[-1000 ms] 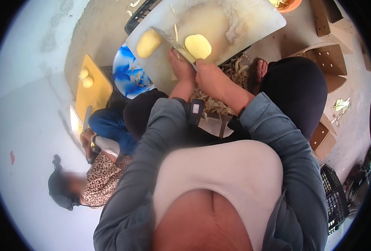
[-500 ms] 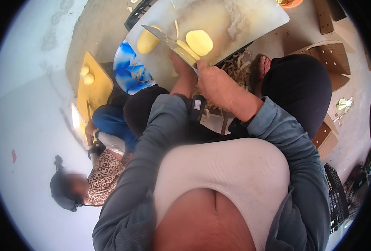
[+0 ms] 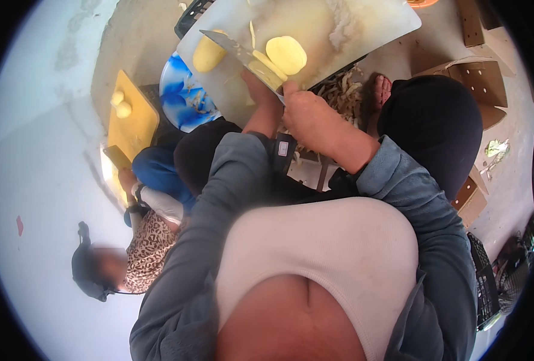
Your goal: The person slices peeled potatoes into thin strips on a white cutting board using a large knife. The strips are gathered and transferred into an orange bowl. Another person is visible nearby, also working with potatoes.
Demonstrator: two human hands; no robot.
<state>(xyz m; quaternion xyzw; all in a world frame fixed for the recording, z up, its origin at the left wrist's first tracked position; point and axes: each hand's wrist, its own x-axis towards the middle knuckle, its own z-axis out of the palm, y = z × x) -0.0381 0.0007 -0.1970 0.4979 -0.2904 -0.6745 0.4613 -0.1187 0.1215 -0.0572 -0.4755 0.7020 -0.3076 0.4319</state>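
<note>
My right hand point(image 3: 309, 111) is closed around the handle of a broad kitchen knife point(image 3: 234, 48), whose blade points up and left over the white cutting board point(image 3: 372, 24). Yellow potato slices point(image 3: 268, 62) lie along the blade's far edge. Right beside them rests a cut potato point(image 3: 286, 55), its flat pale face showing. My left hand point(image 3: 259, 96) is at the near side of the blade, close to the slices; the knife hides most of its fingers. Left of the blade lies a whole peeled potato point(image 3: 208, 53). A thin potato strip point(image 3: 252, 35) sits just beyond the blade.
A blue-and-white basin point(image 3: 179, 90) with scraps stands left of the board. Peelings point(image 3: 342, 96) are heaped below its near edge. At left, another person point(image 3: 158, 222) holds a knife by a yellow board point(image 3: 128, 123) with potatoes. Cardboard boxes point(image 3: 474, 87) and black crates point(image 3: 483, 277) stand at right.
The knife and my hands have hardly moved relative to the potatoes. The whole view has shifted slightly. At left, the other person's blade has turned, showing its broad side.
</note>
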